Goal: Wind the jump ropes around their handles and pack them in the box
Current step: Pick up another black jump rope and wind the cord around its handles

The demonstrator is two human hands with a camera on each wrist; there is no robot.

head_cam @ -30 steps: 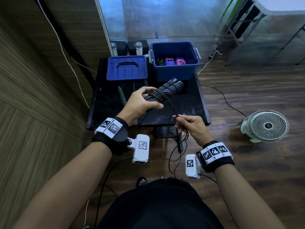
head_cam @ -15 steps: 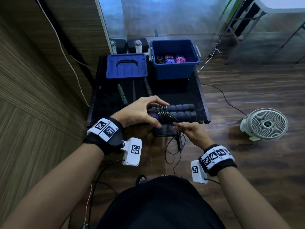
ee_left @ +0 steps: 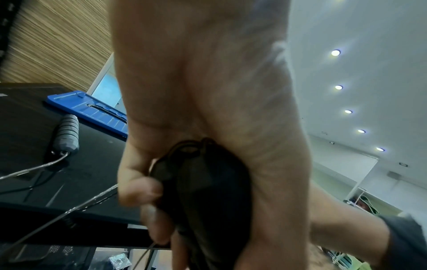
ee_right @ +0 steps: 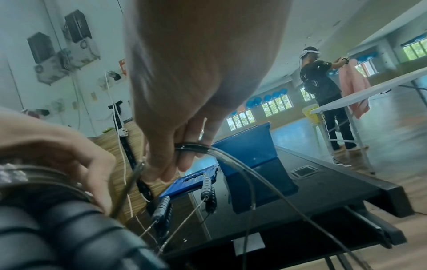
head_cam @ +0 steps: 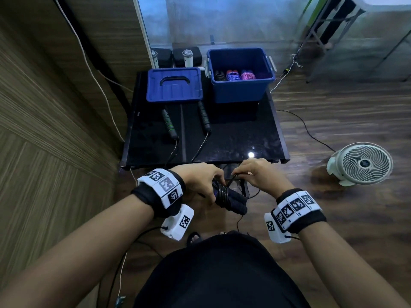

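Your left hand (head_cam: 201,182) clamps the paired handles (head_cam: 233,203) just off the tabletop's (head_cam: 233,138) near edge, steadying the coils, while your right hand (head_cam: 255,174) pinches the rope (ee_right: 231,160) taut, likely for another turn.

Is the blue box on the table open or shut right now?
Open. The blue box has no cover on; its lid lies flat beside it on the table, and wound ropes show inside.

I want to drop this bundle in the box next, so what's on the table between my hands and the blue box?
In the head view, bare black table lies before the box. Left of that path lie two rope handles, and the lid sits beside the box.
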